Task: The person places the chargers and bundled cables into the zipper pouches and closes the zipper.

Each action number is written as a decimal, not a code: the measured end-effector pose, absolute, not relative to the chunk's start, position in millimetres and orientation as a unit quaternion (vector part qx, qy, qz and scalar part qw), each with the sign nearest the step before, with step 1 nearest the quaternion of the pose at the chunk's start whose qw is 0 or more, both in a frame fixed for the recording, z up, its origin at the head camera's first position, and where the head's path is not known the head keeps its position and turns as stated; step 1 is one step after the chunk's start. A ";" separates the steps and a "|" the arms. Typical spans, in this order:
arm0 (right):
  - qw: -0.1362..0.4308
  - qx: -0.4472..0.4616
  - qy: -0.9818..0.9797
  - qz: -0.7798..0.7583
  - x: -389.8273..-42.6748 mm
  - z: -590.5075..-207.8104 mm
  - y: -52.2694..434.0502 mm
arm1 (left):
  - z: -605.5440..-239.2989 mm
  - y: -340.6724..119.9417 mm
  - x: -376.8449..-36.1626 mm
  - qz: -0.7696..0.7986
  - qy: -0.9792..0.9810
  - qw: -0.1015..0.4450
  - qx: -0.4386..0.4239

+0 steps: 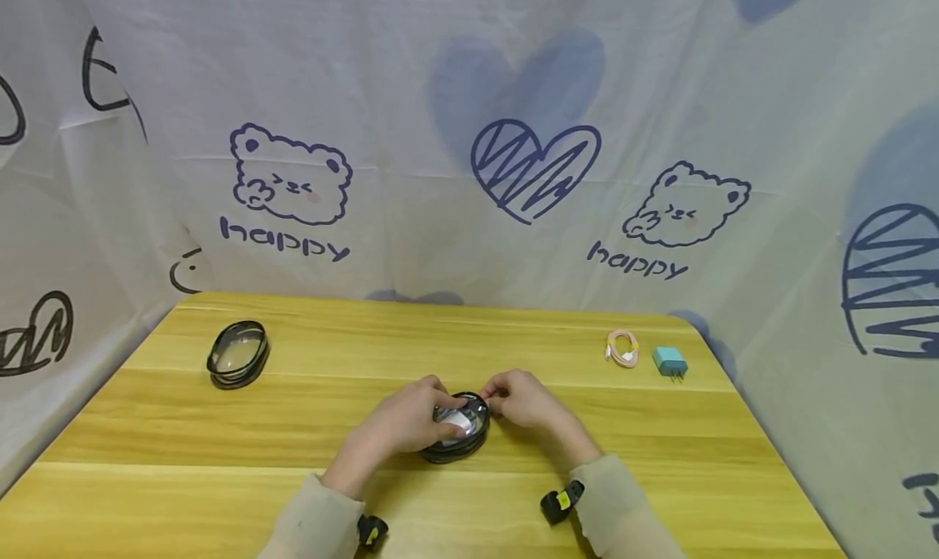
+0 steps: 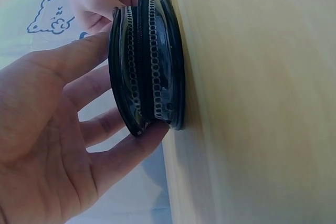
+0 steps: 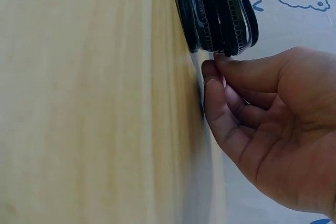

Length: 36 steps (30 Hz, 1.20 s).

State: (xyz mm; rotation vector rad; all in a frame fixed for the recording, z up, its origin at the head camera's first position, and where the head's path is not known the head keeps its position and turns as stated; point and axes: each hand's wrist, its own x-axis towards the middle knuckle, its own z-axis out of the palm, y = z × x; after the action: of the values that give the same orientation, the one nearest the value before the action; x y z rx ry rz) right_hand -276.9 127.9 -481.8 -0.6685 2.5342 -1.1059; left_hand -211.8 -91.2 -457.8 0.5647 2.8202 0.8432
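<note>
A round clear case with a black zipper rim lies flat on the wooden table, near the front middle. My left hand cups its left side. In the left wrist view the case sits between the thumb and fingers of that hand, which curl round its rim. My right hand is at the case's right edge. In the right wrist view, the thumb and forefinger of this hand pinch together right at the zipper rim of the case. Something white shows inside the case.
A second round clear case lies at the table's back left. A coiled pink cable and a teal charger plug lie at the back right. Printed white cloth hangs round the table on three sides.
</note>
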 end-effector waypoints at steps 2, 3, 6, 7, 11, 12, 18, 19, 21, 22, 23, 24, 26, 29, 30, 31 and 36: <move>0.148 -0.234 0.882 -0.382 -277.2 -481.0 129.3 | -457.8 -90.7 -211.8 0.278 0.939 0.071 0.187; 0.149 -0.235 0.882 -0.380 -277.4 -480.3 130.5 | -457.7 -90.5 -211.8 0.276 0.940 0.071 0.187; 0.159 -0.241 0.882 -0.372 -278.0 -477.0 135.2 | -457.5 -90.5 -211.5 0.269 0.942 0.067 0.189; 0.166 -0.243 0.881 -0.371 -277.9 -475.4 136.9 | -457.4 -90.6 -211.5 0.268 0.942 0.066 0.190; 0.194 -0.250 0.875 -0.365 -277.5 -470.0 141.9 | -456.7 -91.6 -211.0 0.268 0.942 0.064 0.193; 0.200 -0.249 0.874 -0.367 -277.4 -469.3 142.5 | -456.6 -91.8 -210.9 0.269 0.942 0.065 0.192; 0.195 -0.223 0.870 -0.395 -277.8 -473.1 140.5 | -456.8 -93.4 -211.6 0.276 0.942 0.067 0.178; 0.189 -0.221 0.871 -0.397 -278.1 -474.6 139.6 | -456.7 -93.6 -211.8 0.278 0.942 0.067 0.175; 0.174 -0.219 0.874 -0.398 -278.5 -476.9 137.5 | -455.9 -94.1 -212.0 0.282 0.942 0.070 0.169; 0.166 -0.217 0.876 -0.399 -278.6 -477.8 136.5 | -455.4 -94.2 -212.2 0.284 0.942 0.072 0.167; 0.157 -0.216 0.877 -0.400 -278.5 -478.4 135.6 | -454.9 -94.3 -212.4 0.285 0.941 0.073 0.166; 0.149 -0.215 0.879 -0.399 -278.6 -479.2 134.5 | -454.4 -94.4 -212.6 0.286 0.941 0.075 0.164; 0.132 -0.212 0.883 -0.397 -278.8 -480.5 132.4 | -453.5 -94.3 -212.8 0.285 0.941 0.077 0.166; 0.120 -0.206 0.884 -0.402 -279.2 -482.9 129.5 | -452.5 -94.1 -213.0 0.273 0.943 0.075 0.175; 0.119 -0.204 0.883 -0.405 -279.4 -483.8 128.6 | -451.8 -93.9 -212.6 0.269 0.944 0.075 0.176; 0.117 -0.202 0.882 -0.409 -279.5 -484.6 127.9 | -451.7 -93.5 -212.3 0.266 0.945 0.073 0.178; 0.120 -0.201 0.880 -0.414 -279.2 -486.3 126.4 | -453.4 -92.1 -212.8 0.270 0.936 0.066 0.215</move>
State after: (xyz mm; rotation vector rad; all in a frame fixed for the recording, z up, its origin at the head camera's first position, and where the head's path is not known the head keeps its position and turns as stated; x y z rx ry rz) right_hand -279.2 126.4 -486.3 -0.5860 2.5705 -1.2112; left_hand -212.8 -92.1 -453.4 0.6482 2.8237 0.8132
